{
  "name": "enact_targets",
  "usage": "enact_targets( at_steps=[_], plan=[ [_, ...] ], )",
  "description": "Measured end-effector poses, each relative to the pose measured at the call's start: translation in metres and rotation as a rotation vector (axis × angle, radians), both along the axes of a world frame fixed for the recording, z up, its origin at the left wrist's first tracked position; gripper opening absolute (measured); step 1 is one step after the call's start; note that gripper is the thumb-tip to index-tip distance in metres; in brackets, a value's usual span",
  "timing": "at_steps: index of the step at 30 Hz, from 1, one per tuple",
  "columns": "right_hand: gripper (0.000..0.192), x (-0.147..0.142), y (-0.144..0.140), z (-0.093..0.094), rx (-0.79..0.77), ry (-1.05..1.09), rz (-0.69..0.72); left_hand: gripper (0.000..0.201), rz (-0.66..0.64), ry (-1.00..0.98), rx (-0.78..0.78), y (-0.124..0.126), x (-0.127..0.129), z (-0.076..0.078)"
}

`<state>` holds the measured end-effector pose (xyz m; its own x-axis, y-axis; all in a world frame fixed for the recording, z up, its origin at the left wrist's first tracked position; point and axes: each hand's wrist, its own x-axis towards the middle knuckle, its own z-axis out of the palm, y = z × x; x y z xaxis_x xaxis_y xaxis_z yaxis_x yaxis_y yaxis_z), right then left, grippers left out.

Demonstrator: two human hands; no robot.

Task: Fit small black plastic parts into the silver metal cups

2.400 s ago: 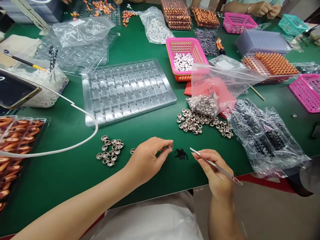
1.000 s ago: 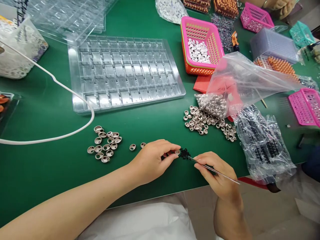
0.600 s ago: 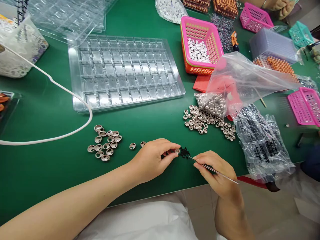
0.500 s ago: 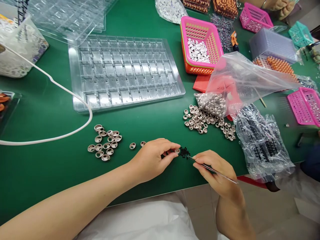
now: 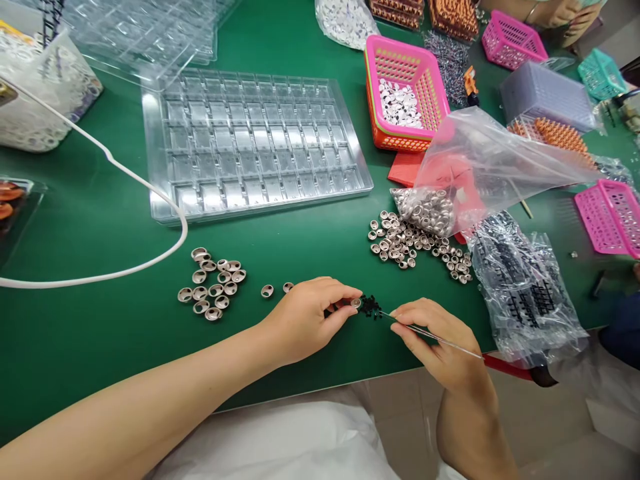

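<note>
Between thumb and fingertips, my left hand [image 5: 317,319] pinches a small round metal cap [image 5: 355,303]. My right hand [image 5: 440,337] is closed on slim metal tweezers [image 5: 427,333], whose tips reach the edge of a little heap of tiny black pieces [image 5: 371,307]. This heap lies on the green table just right of the held cap. To the left of my left hand sit two single metal caps [image 5: 267,291] and a loose group of similar caps [image 5: 215,288]. A larger pile of the caps [image 5: 397,240] spreads beyond the black pieces.
A clear compartment tray [image 5: 260,143] lies behind my hands, with a white cable [image 5: 186,230] across its left corner. Stacked baskets [image 5: 440,80] hold white pieces. A plastic bag of caps [image 5: 427,207] and a bag of black parts [image 5: 525,287] lie right. Another person's hands [image 5: 570,17] show far right.
My right hand and the tweezers have drawn slightly right, away from the middle of the black heap. My left hand keeps its pinch on the cap. The view has shifted slightly.
</note>
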<state>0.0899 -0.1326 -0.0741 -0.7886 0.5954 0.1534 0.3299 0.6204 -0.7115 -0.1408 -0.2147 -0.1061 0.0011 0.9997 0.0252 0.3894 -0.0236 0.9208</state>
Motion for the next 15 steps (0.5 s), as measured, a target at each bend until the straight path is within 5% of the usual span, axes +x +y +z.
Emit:
enact_targets(
  at_steps=[15],
  plan=[
    [0.014, -0.005, 0.012, 0.008, -0.031, -0.083, 0.107, 0.019, -0.004, 0.003, 0.007, 0.000, 0.000, 0.000]
  ],
)
